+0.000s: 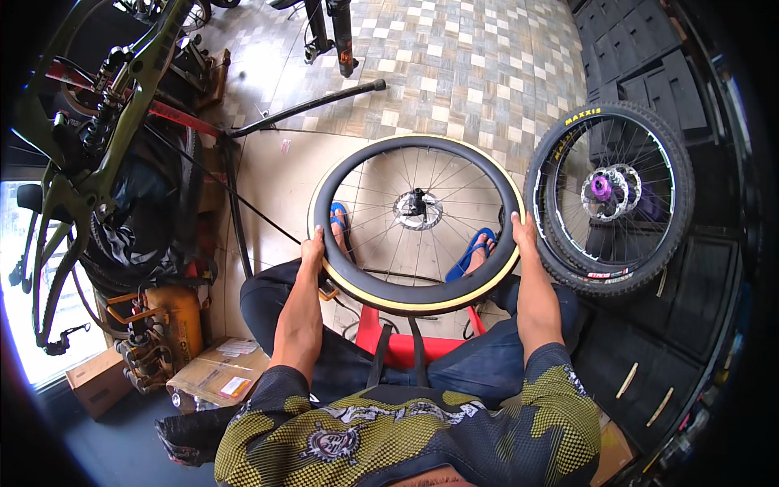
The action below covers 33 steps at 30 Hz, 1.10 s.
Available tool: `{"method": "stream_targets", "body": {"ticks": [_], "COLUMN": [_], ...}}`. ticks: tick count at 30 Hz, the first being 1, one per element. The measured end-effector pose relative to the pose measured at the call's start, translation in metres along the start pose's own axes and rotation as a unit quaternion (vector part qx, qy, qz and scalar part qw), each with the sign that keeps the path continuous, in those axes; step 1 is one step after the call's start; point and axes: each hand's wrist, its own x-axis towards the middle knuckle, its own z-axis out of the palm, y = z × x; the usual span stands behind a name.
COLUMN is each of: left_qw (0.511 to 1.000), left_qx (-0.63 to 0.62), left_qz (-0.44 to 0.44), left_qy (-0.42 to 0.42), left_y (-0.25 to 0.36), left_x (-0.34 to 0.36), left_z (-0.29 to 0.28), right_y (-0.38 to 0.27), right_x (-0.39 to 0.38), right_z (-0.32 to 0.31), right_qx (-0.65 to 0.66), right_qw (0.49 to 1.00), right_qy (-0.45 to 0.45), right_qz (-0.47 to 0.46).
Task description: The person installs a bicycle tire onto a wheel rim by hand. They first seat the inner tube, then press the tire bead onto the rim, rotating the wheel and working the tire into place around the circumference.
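Observation:
Between my two hands I hold a bicycle wheel (418, 290) with a deep black rim and a tyre with a cream-yellow sidewall. A silver disc brake rotor (432, 213) surrounds the black hub at its centre. My left hand (312, 247) grips the rim and tyre at the left side, thumb on the rim. On the opposite side my right hand (523, 230) grips it the same way, thumb up along the rim. The fingers of both hands are mostly hidden beneath the tyre. The wheel lies nearly flat above my lap and feet.
Two knobby-tyred wheels (680, 195) with a purple hub lean at the right against black drawers (649, 89). A green bike frame (122, 146) hangs at the left on a stand with a black leg (308, 105). Below are a yellow compressor tank (180, 321) and a cardboard box (213, 373).

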Motion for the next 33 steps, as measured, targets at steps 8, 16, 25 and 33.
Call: {"method": "stream_targets", "body": {"ticks": [8, 16, 25, 33], "left_qw": [0.997, 0.999, 1.0, 0.994], "left_qx": [-0.009, 0.028, 0.021, 0.021], "left_qz": [0.064, 0.038, -0.017, 0.083], "left_qy": [0.039, -0.004, -0.014, 0.062], "left_y": [0.019, 0.019, -0.005, 0.023], "left_x": [0.005, 0.005, 0.024, 0.012], "left_z": [-0.007, 0.014, 0.0, -0.008], "right_y": [-0.031, 0.012, -0.015, -0.045], "right_x": [-0.007, 0.023, 0.006, -0.003], "right_z": [-0.037, -0.018, -0.009, -0.044], "right_qx": [0.087, -0.01, -0.024, 0.117], "right_qw": [0.994, 1.0, 0.999, 0.987], "right_qy": [0.011, -0.03, -0.034, 0.042], "right_qz": [-0.061, -0.002, 0.002, -0.101]}}
